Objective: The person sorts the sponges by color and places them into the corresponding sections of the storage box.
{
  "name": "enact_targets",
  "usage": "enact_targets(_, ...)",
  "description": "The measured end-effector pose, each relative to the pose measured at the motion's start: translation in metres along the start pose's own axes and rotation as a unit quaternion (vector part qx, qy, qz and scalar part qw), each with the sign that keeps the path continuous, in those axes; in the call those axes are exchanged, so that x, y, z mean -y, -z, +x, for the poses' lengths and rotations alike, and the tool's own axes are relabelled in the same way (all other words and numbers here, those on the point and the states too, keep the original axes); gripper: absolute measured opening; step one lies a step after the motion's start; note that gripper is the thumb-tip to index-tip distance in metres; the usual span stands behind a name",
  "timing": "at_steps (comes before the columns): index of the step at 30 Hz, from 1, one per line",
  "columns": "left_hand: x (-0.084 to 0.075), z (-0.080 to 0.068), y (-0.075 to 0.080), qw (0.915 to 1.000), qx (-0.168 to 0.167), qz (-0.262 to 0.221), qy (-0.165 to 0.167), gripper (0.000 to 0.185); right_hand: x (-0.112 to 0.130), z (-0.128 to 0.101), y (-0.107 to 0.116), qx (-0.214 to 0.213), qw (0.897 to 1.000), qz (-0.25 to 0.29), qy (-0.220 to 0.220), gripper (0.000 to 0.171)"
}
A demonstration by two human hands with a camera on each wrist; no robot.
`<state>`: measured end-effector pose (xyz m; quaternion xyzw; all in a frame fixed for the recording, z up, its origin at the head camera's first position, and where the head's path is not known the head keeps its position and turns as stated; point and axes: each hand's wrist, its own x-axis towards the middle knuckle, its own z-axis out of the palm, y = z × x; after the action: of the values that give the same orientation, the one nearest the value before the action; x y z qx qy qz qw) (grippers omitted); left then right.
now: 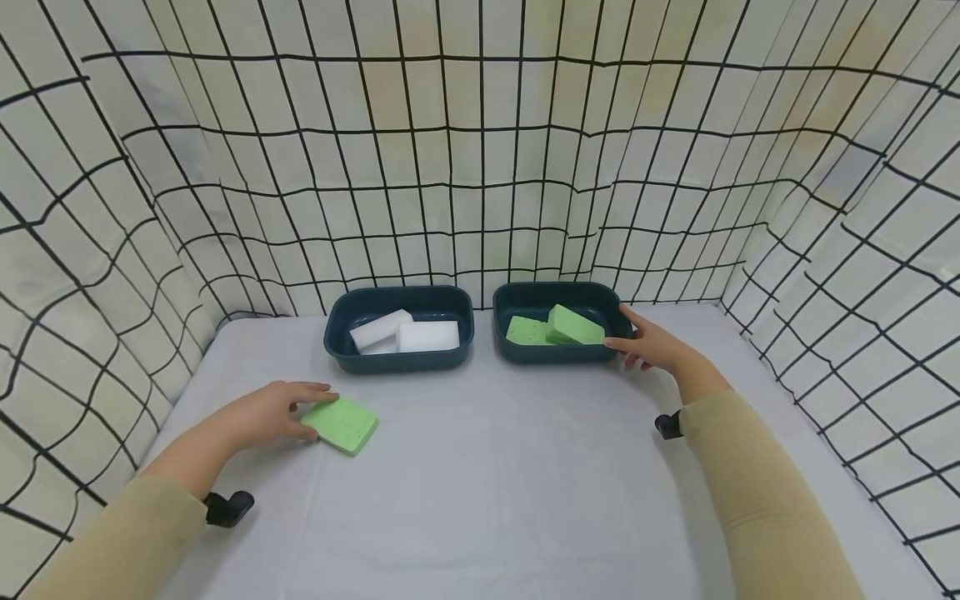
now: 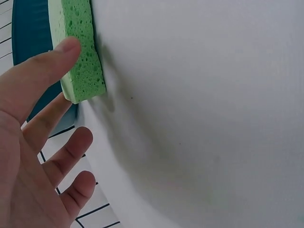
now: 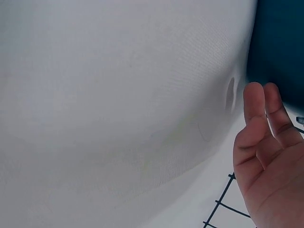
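My left hand (image 1: 266, 417) pinches a green sponge (image 1: 342, 425) at its edge, thumb on one side and a finger on the other. The sponge is low over the white tabletop; in the left wrist view its porous side faces the camera, and the remaining fingers of the left hand (image 2: 42, 128) are spread below it. My right hand (image 1: 656, 340) is at the right end of a dark teal bin (image 1: 555, 354), fingertips at its rim and wall. Two green sponges (image 1: 576, 325) lie in that bin, one leaning on the other.
Left of that bin stands a second dark teal bin (image 1: 401, 361) holding white sponge blocks (image 1: 427, 336). Both stand near the back edge of the white-covered table (image 1: 487, 483). Black wire grid panels (image 1: 480, 158) backed with white cloth enclose the back and sides.
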<state>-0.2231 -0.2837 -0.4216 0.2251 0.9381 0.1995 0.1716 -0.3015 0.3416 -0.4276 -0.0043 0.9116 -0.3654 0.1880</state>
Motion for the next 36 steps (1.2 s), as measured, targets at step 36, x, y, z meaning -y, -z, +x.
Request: enact_targets(36,-0.016,-0.006,0.004,0.9991,-0.013,0.039,-0.006,0.064,0.008,-0.007,-0.003,-0.007,1.0,-0.01,0.006,0.1)
